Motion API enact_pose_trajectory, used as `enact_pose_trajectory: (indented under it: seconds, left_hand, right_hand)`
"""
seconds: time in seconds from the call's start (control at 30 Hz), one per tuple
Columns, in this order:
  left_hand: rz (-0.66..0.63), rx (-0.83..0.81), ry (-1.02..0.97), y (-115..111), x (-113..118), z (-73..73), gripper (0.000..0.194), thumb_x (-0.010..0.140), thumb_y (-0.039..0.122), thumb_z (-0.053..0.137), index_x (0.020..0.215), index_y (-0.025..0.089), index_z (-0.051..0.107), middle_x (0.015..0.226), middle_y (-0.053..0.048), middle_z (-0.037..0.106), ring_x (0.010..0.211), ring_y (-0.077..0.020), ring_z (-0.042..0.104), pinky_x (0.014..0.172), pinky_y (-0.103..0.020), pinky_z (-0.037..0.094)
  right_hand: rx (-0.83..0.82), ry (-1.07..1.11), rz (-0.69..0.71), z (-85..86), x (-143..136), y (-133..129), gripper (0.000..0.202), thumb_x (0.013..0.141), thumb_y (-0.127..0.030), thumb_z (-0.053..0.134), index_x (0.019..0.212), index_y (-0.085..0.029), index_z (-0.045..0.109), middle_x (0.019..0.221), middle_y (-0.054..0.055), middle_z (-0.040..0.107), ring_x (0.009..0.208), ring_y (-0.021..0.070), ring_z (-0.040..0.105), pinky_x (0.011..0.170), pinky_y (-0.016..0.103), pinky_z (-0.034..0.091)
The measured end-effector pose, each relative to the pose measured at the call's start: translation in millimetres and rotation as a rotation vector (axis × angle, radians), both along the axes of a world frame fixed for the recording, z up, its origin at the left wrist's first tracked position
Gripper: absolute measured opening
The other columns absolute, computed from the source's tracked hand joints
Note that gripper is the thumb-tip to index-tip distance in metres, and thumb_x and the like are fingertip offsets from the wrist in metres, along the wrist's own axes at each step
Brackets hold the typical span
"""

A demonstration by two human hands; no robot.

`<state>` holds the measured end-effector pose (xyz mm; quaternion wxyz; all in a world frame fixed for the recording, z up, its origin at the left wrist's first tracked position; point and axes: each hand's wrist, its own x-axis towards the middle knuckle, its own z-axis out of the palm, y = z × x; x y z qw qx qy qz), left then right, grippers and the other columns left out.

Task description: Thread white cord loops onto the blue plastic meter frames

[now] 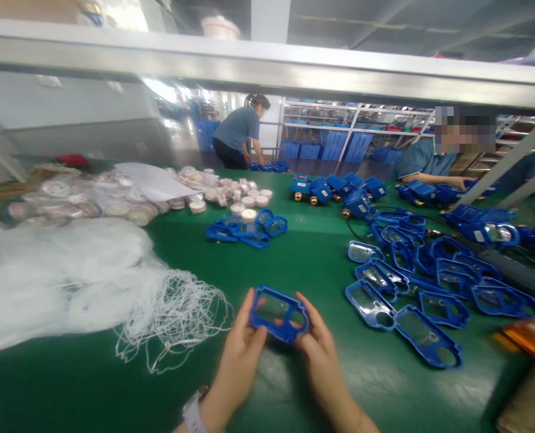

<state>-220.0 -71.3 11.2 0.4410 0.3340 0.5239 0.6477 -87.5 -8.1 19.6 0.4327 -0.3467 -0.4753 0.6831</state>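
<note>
Under a pale metal rail (267, 60), a view into a workshop: shelving with blue bins (310, 150) at the back, a co-worker (238, 135) bending over some blue parts (271, 166), another co-worker (423, 162) at right with one hand near blue units. Below, a green tabletop (195, 258) across the foreground.

Holds a blue frame (289, 314) in both hands, slightly tilted, above the near middle of the tabletop. Grips its left end between thumb and fingers of the left hand (242, 346); grips the right end, beside the round opening, likewise with the right hand (319, 343). Cannot tell how the hidden fingertips sit behind it. Wears a watch (195, 412) on the left wrist.

To the left, a tangle of white strings (177, 313) beside cloudy plastic bags (55, 276); farther back, a heap of white reels (198, 206) partly under a white sheet (156, 182). Just in front of the nearest reels, a small cluster of blue frames (253, 242). To the right, a scattered pile of loose frames (436, 346), some overlapping; behind, blue housings (360, 201) with brass fittings (313, 201). At the right edge, a blurred orange item (531, 337) and a brownish object (529, 397).
</note>
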Motion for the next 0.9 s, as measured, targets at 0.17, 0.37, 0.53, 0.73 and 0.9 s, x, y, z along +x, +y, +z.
enact_pose_trajectory:
  seconds: [0.17, 0.37, 0.53, 0.73, 0.9]
  left_hand:
    - [-0.007, -0.063, 0.066, -1.3, -9.3, 3.6, 0.057, 0.088, 0.04, 0.05, 0.139, 0.023, 0.032, 0.131, -0.011, 0.052, 0.099, -0.0228, 0.061, 0.08, -0.03, 0.051]
    - [-0.037, -0.065, -0.03, -1.0, -15.0, 5.7, 0.053, 0.089, 0.038, 0.048, 0.138, 0.02, 0.036, 0.127, -0.012, 0.055, 0.088, -0.0192, 0.062, 0.073, -0.029, 0.053]
    - [-0.064, -0.098, -0.037, -0.4, -21.0, 6.2, 0.055, 0.087, 0.037, 0.052, 0.136, 0.018, 0.038, 0.12, -0.013, 0.06, 0.08, -0.0173, 0.063, 0.07, -0.028, 0.053]
    - [-0.109, -0.128, 0.025, 3.2, -25.5, -3.1, 0.056, 0.085, 0.042, 0.051, 0.135, 0.018, 0.041, 0.118, -0.013, 0.062, 0.09, -0.0233, 0.064, 0.074, -0.033, 0.053]
    - [-0.082, -0.092, 0.275, 6.1, -24.4, -9.3, 0.055, 0.085, 0.043, 0.05, 0.134, 0.02, 0.041, 0.13, -0.011, 0.053, 0.114, -0.0279, 0.053, 0.095, -0.043, 0.044]
  right_hand:
    - [-0.001, -0.049, 0.007, 9.2, 5.9, 7.6, 0.056, 0.065, -0.019, 0.058, 0.121, -0.019, 0.056, 0.103, 0.007, 0.069, 0.089, 0.024, 0.065, 0.072, 0.033, 0.055]
    - [-0.016, -0.136, 0.024, 7.9, 11.4, 15.2, 0.05, 0.064, -0.02, 0.059, 0.115, -0.019, 0.062, 0.097, 0.007, 0.07, 0.073, 0.0212, 0.065, 0.056, 0.031, 0.056]
    - [-0.014, -0.137, 0.031, -1.4, 13.7, 22.0, 0.039, 0.069, -0.023, 0.058, 0.107, -0.017, 0.067, 0.095, 0.008, 0.07, 0.072, 0.0204, 0.066, 0.057, 0.031, 0.056]
    - [-0.015, -0.236, 0.015, 2.8, 12.5, 22.7, 0.046, 0.073, -0.051, 0.061, 0.096, -0.012, 0.07, 0.08, 0.01, 0.071, 0.061, 0.019, 0.065, 0.049, 0.028, 0.055]
    - [0.042, -0.301, -0.015, -2.7, 20.4, 34.9, 0.047, 0.075, -0.055, 0.057, 0.095, -0.013, 0.068, 0.084, 0.01, 0.071, 0.065, 0.0208, 0.066, 0.048, 0.028, 0.054]
